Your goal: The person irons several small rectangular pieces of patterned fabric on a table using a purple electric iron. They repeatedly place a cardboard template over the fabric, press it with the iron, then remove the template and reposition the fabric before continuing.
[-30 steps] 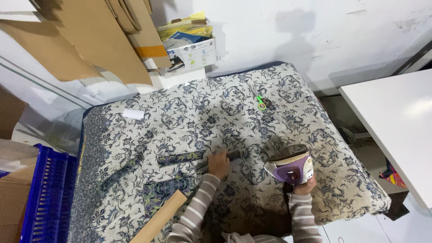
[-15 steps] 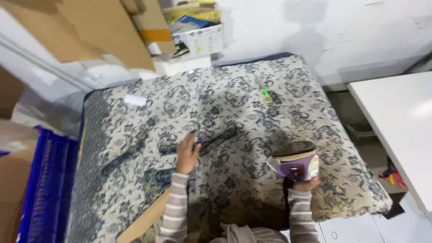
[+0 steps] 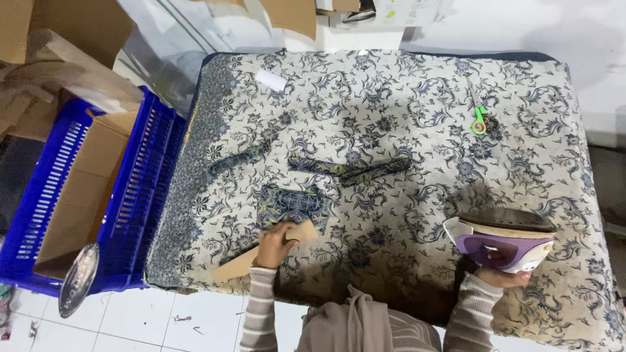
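My left hand (image 3: 272,246) grips a flat wooden stick (image 3: 267,250) lying at the near edge of the patterned ironing table (image 3: 404,85). Just beyond it lies a dark blue patterned fabric piece (image 3: 291,203). Farther out are narrow dark fabric strips (image 3: 349,169) and another strip (image 3: 238,157). My right hand (image 3: 505,278) holds the rear of a purple and white clothes iron (image 3: 501,238) standing on the table's near right side.
Green-handled scissors (image 3: 478,117) lie at the far right of the table, a small white piece (image 3: 270,80) at the far left. A blue plastic crate (image 3: 134,189) holding a cardboard box stands left of the table. More cardboard (image 3: 59,39) is stacked behind.
My left hand has left the fabric strips at the table's middle and come back to the near edge, closing on the wooden stick. The view has shifted left. The iron stays put.
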